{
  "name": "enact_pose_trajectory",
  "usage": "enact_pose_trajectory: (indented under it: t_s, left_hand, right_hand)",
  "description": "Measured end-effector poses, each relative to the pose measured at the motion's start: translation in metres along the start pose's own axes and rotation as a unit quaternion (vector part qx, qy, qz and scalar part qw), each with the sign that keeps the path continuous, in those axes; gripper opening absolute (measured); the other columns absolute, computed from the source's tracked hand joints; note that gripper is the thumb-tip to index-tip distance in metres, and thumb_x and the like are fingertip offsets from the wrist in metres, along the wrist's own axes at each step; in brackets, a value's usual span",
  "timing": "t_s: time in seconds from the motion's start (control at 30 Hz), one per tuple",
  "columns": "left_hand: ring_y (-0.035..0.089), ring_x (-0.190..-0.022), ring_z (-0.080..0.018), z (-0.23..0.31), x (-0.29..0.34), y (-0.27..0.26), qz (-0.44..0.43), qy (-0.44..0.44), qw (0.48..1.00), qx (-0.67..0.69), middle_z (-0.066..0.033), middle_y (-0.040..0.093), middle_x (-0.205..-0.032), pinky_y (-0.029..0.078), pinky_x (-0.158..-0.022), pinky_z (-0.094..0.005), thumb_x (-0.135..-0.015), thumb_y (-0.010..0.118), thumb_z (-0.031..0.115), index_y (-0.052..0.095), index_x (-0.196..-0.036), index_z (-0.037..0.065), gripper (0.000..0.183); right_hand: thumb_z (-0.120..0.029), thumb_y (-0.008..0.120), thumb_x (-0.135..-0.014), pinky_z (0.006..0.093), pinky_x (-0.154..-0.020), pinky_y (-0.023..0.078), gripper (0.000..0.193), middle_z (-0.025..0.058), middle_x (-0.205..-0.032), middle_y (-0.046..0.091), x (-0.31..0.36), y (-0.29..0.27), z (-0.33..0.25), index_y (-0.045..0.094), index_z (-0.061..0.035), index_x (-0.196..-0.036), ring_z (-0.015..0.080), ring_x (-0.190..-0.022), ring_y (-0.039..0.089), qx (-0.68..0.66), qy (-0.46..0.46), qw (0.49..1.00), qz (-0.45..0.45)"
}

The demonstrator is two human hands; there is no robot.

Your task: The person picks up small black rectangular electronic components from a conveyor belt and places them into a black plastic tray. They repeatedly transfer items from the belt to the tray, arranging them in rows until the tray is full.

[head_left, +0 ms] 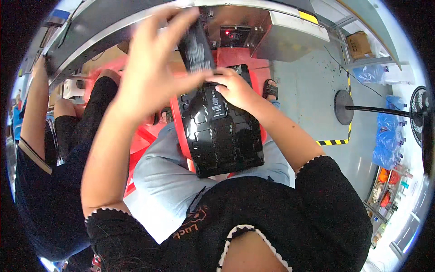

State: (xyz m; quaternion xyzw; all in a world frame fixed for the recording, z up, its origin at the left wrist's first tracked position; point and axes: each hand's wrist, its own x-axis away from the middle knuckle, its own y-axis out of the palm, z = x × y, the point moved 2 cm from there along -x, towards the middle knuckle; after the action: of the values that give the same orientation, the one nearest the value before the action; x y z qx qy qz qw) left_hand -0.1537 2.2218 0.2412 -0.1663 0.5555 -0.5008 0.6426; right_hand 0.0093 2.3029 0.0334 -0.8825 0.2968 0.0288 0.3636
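A black moulded plastic tray (222,140) rests on my lap, tilted toward me, with a small black rectangular part (214,105) lying in one of its pockets. My right hand (233,88) presses its fingers on the tray's top end, beside that part. My left hand (152,68) is raised and blurred, holding a long black ribbed part (195,43) upright above the tray. Under the tray shows a red plastic stool or bin (181,131).
A metal workbench edge (136,22) with a machine and red indicator light (229,32) runs across the top. Another seated person in dark clothes (50,181) is close on my left. A fan stand (346,108), blue bags (387,136) and a shelf stand right.
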Motion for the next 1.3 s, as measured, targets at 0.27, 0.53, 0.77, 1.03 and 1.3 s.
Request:
enact_pose_trajectory:
  t_s: [0.27, 0.53, 0.77, 1.03, 1.3]
  left_hand:
    - [0.043, -0.122, -0.0377, -0.014, 0.136, 0.094, -0.185, -0.155, 0.968, -0.067, -0.0198, 0.044, -0.131, 0.034, -0.102, -0.0515, -0.056, 0.084, 0.027, 0.045, -0.135, 0.008, 0.090]
    - [0.030, -0.137, -0.0321, -0.029, 0.163, 0.128, -0.257, -0.149, 0.953, -0.053, -0.0129, 0.038, -0.142, 0.019, -0.112, -0.0584, -0.061, 0.082, 0.028, 0.042, -0.139, 0.013, 0.089]
    - [0.025, -0.141, -0.0315, -0.039, 0.164, 0.134, -0.196, -0.206, 0.958, 0.049, -0.0105, 0.037, -0.146, 0.020, -0.114, -0.0525, -0.061, 0.083, 0.026, 0.039, -0.141, 0.013, 0.093]
    - [0.018, -0.143, -0.0312, -0.031, 0.188, 0.137, -0.214, -0.219, 0.952, 0.021, -0.0109, 0.024, -0.154, 0.017, -0.114, -0.0528, -0.079, 0.069, 0.031, 0.036, -0.143, 0.011, 0.075]
    - [0.014, -0.144, -0.0324, -0.013, 0.179, 0.158, -0.216, -0.178, 0.959, -0.049, -0.0198, 0.014, -0.155, 0.009, -0.114, -0.0554, -0.087, 0.053, 0.052, 0.030, -0.147, 0.011, 0.076]
  right_hand:
    - [-0.023, 0.065, -0.082, 0.0542, -0.106, 0.031, 0.051, 0.0130, -0.142, 0.043, 0.055, 0.009, -0.050, 0.053, -0.0077, -0.129, 0.0295, -0.133, 0.039, 0.218, -0.051, 0.958, -0.181]
    - [-0.021, 0.054, -0.090, 0.0624, -0.104, 0.029, 0.043, 0.0079, -0.143, 0.042, 0.066, 0.021, -0.047, 0.052, -0.0059, -0.130, 0.0255, -0.134, 0.037, 0.393, -0.015, 0.907, -0.154]
    - [-0.009, 0.055, -0.087, 0.0453, -0.103, 0.040, 0.038, 0.0150, -0.128, 0.056, 0.004, -0.030, -0.072, 0.056, -0.0066, -0.125, 0.0296, -0.121, 0.051, 0.137, -0.004, 0.967, -0.213]
    - [-0.027, 0.068, -0.084, 0.0363, -0.088, 0.048, 0.037, 0.0110, -0.112, 0.066, -0.113, -0.178, -0.126, 0.064, -0.0048, -0.114, 0.0234, -0.100, 0.062, 0.140, -0.091, 0.974, 0.154]
    - [-0.025, 0.073, -0.066, 0.0347, -0.097, 0.042, 0.082, 0.0188, -0.120, 0.057, -0.258, -0.259, -0.027, 0.042, 0.0005, -0.138, 0.0264, -0.111, 0.054, 0.295, 0.095, 0.947, -0.082]
